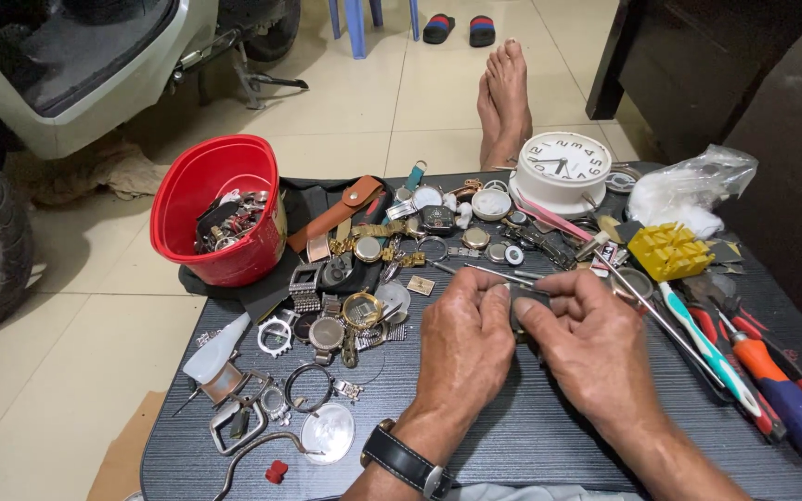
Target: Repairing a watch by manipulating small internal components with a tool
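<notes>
While both hands meet at the middle of the frame, the left hand (464, 336) and right hand (594, 341) pinch a small dark flat part (523, 301) with closed fingers, its long axis across, above the dark ribbed worktop (512, 436).

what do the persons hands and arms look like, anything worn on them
Both hands are bare, with no gloves and no rings that can be made out. The left hand has a wristwatch on its wrist, with a wide black strap and a silver metal buckle. The right hand has nothing on its wrist. Both forearms are bare, with no sleeves in view.
</notes>
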